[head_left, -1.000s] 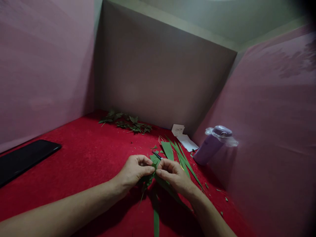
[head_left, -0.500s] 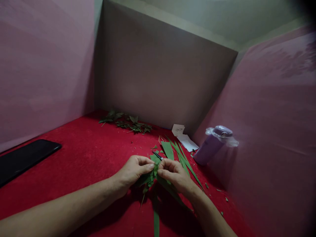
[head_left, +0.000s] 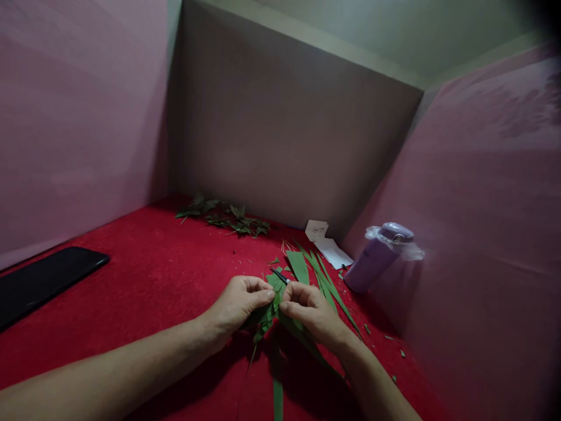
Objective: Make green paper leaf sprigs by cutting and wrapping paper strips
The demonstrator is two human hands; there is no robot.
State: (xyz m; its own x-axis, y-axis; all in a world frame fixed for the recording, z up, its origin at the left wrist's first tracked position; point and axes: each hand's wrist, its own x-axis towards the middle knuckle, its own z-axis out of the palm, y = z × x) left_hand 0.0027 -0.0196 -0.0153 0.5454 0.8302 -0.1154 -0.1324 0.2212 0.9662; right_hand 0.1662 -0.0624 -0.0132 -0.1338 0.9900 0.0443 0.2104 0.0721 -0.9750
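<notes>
"How far along are we?"

"Our left hand pinches a leaf bundle over the near part of the red table. Our right hand curls beside it; we cannot tell whether it grips. Scraps along the right edge suggest some cutting is done. Leaf strips and far-edge sprigs remain."

"Room to move?"

"More toward the left edge, as far as the black device; the purple bottle narrows our right edge."
</notes>
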